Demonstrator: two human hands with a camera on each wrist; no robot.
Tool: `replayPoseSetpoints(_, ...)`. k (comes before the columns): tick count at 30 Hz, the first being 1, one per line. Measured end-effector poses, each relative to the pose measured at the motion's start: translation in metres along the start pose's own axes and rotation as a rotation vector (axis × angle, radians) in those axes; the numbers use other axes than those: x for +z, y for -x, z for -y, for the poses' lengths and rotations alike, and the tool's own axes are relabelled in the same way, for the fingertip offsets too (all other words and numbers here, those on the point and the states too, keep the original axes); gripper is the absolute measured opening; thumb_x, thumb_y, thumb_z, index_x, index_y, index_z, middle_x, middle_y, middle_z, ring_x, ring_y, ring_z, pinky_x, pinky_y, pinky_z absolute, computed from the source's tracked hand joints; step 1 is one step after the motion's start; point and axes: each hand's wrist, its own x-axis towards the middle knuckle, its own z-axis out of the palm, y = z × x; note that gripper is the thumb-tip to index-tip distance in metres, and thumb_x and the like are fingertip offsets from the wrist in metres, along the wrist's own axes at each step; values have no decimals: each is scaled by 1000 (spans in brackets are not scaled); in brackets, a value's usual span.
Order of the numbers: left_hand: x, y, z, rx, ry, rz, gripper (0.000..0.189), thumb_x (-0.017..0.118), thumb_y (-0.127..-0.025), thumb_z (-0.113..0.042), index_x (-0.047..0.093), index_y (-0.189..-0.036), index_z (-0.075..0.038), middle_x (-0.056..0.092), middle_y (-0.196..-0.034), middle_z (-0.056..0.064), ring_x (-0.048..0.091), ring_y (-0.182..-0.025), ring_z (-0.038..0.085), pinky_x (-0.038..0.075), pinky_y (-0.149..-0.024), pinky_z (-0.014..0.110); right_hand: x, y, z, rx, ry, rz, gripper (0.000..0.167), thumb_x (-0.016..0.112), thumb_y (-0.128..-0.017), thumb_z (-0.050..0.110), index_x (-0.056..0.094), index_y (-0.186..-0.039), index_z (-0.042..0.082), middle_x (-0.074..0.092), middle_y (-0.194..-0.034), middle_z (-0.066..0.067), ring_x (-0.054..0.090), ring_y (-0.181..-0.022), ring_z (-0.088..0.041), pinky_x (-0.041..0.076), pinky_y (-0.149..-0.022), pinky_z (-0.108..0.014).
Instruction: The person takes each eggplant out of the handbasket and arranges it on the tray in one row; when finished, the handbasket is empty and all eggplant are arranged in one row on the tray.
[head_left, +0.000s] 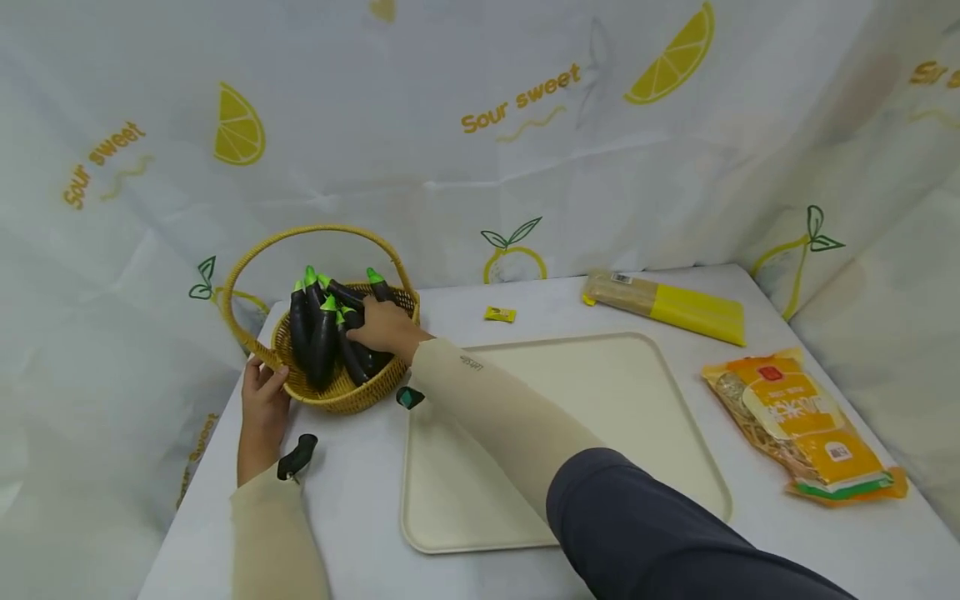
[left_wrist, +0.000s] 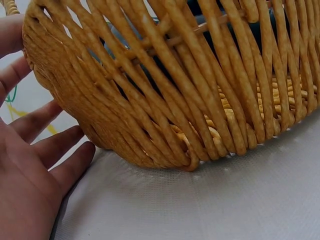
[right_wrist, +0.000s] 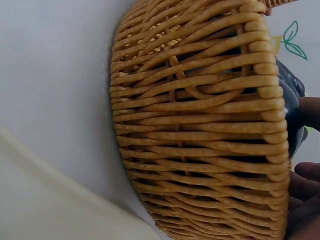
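Observation:
A yellow-brown wicker basket (head_left: 347,402) with a tall arched handle stands at the table's left rear, with several dark eggplants (head_left: 322,346) with green caps inside. Reaching in over the right side, my right hand (head_left: 386,327) grips an eggplant (right_wrist: 291,102), its fingers partly hidden behind the rim in the right wrist view. My left hand (head_left: 264,408) rests against the basket's left side near the foot of the handle. Its spread fingers (left_wrist: 62,145) lie along the outer weave in the left wrist view.
A beige tray (head_left: 450,533) lies right of the basket, under my right forearm. Behind it are a small yellow packet (head_left: 500,314) and a long yellow-ended package (head_left: 663,307). An orange food bag (head_left: 806,425) lies at the right. Printed white cloth (head_left: 420,100) hangs around the table.

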Motion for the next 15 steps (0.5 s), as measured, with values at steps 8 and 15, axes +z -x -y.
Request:
replayPoseSetpoints(8,-13,-2,-5,9,-34,-5,34,45,-98,6,46,-127,-12,45,-133,7,44,-118,21,40,-92,29,-18,19,1,-96,-333,-35,62,63,-93,40,43,-145,13,59,-126,-5,57,-111,-18,47,-88,-33)
replayPoseSetpoints(15,-7,-9,2,-3,-76,24,34,49,-98,2,47,-129,-13,47,-130,5,44,-114,18,40,-91,28,-43,48,-38,-155,-613,-4,56,64,-95,28,43,-145,13,53,-127,-7,55,-112,-20,51,-83,-32)
